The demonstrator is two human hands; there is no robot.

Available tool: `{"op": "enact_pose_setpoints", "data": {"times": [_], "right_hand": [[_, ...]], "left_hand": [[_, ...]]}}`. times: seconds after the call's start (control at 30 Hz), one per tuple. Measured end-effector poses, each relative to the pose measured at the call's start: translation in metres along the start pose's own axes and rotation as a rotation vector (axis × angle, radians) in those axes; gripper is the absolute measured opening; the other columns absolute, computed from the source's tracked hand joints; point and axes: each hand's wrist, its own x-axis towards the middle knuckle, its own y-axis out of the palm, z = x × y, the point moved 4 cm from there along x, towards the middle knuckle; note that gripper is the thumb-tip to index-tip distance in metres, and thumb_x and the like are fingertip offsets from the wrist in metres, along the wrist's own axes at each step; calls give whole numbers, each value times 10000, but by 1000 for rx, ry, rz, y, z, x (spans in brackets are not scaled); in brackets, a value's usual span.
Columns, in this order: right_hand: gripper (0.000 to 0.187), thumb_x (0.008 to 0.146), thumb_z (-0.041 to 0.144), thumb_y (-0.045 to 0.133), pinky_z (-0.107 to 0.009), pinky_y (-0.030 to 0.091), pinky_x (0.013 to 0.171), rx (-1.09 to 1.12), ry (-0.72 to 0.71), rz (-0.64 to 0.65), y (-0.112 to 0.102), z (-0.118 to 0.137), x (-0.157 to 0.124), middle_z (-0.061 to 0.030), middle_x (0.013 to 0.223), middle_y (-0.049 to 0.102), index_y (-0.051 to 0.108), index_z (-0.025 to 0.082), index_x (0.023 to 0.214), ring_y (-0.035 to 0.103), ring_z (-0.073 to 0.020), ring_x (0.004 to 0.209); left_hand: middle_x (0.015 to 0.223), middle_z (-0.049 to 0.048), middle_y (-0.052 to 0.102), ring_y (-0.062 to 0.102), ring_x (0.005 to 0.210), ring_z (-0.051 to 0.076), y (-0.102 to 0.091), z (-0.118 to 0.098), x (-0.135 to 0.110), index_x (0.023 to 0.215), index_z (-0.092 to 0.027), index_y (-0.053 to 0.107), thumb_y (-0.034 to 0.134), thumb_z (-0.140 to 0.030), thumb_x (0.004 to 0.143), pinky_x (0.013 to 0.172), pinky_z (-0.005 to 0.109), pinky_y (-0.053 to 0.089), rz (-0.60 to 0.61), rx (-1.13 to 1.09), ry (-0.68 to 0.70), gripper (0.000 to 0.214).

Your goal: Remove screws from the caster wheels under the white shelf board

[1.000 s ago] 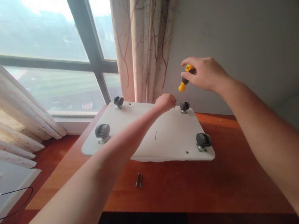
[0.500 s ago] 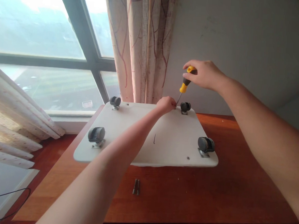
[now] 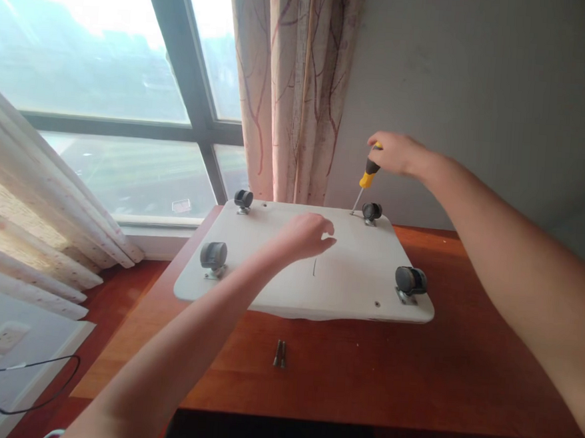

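Note:
My right hand [image 3: 396, 153] is closed round the handle of a yellow and black screwdriver [image 3: 367, 178]. The screwdriver tilts, and its tip meets the far edge of a white board [image 3: 267, 291] beside the far right caster [image 3: 372, 212]. Over the middle of the board is my left hand [image 3: 307, 236], its thumb and fingers bent but apart with nothing between them. Other casters stand at the board's corners: far left [image 3: 243, 199], near left [image 3: 214, 256] and near right [image 3: 410, 281]. A dark hole [image 3: 377, 304] shows near the front right.
Two screws [image 3: 280, 354] lie on the wooden table [image 3: 341, 376] in front of the board. Behind stand a curtain [image 3: 293, 99] and a grey wall [image 3: 482, 92], with a window [image 3: 115, 173] at left. A black cable [image 3: 54, 399] hangs by a socket at lower left.
My left hand has left the screwdriver's tip and drawn back toward me over the board, its fingers opening. My right hand still holds the screwdriver at the far edge. The view has shifted slightly left.

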Motion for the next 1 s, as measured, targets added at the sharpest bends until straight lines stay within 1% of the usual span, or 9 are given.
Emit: {"op": "enact_pose_setpoints", "data": {"times": [0.1, 0.27, 0.4, 0.47, 0.57, 0.67, 0.77, 0.9, 1.0], "right_hand": [[382, 865, 419, 625, -400, 518, 819, -3, 55, 14, -4, 1, -4, -108, 1083, 749, 748, 223, 1168, 679, -292, 964], [424, 886, 546, 574, -490, 503, 822, -165, 164, -129, -4, -7, -4, -152, 966, 741, 767, 216, 1071, 674, -328, 924], [391, 844, 475, 654, -445, 528, 764, -86, 200, 32, 3, -16, 9, -134, 1045, 741, 739, 222, 1130, 680, -304, 881], [376, 836, 412, 680, -397, 537, 733, -11, 170, 82, 4, -14, 11, -114, 1129, 733, 723, 238, 1166, 683, -281, 884], [360, 876, 441, 647, -403, 535, 769, -46, 145, -15, 1, -10, 5, -109, 1125, 732, 710, 253, 1177, 677, -293, 946], [380, 902, 534, 593, -455, 516, 801, -154, 178, -85, 2, -6, -1, -133, 1048, 729, 716, 244, 1115, 672, -333, 960], [388, 900, 506, 583, -453, 507, 786, -156, 218, -48, 5, -7, 2, -143, 1074, 719, 705, 239, 1154, 670, -339, 952], [444, 847, 388, 665, -396, 519, 743, -30, 207, 52, 7, -9, 9, -114, 1155, 710, 668, 244, 1267, 679, -289, 889], [445, 855, 400, 673, -406, 522, 770, -49, 163, 10, 5, -6, 6, -112, 1146, 716, 672, 254, 1275, 678, -295, 920]], "left_hand": [[1111, 59, 752, 711, 762, 186, -9, -1, -63, 1105, -210, 746, 591, -299, 954, 726, 293, 528, -55, -79, 16, 234], [1132, 46, 753, 631, 539, 89, 9, 3, -156, 1101, -217, 708, 509, -243, 993, 592, 231, 511, -252, -221, 21, 227], [1321, 105, 691, 687, 641, 90, 39, 16, -202, 1262, -219, 633, 467, -194, 1012, 643, 195, 562, -422, -242, -31, 302], [1413, 117, 636, 736, 778, 118, 52, 21, -213, 1382, -237, 560, 464, -168, 1012, 741, 212, 592, -465, -192, -54, 389], [1523, 120, 543, 738, 1055, 180, 69, 26, -220, 1526, -258, 419, 458, -130, 1001, 940, 272, 587, -469, -135, -45, 541], [1584, 111, 474, 654, 1263, 217, 78, 29, -221, 1590, -273, 321, 447, -100, 992, 1035, 298, 555, -451, -120, -5, 635], [1597, 103, 454, 594, 1343, 221, 82, 31, -221, 1607, -284, 287, 431, -76, 986, 1052, 299, 547, -451, -141, 11, 670], [1602, 94, 445, 538, 1401, 224, 84, 35, -221, 1611, -288, 285, 424, -54, 978, 1078, 302, 531, -448, -172, 18, 689], [1611, 87, 431, 511, 1424, 227, 85, 36, -222, 1612, -295, 290, 429, -49, 976, 1092, 309, 521, -441, -198, 27, 696]]}}
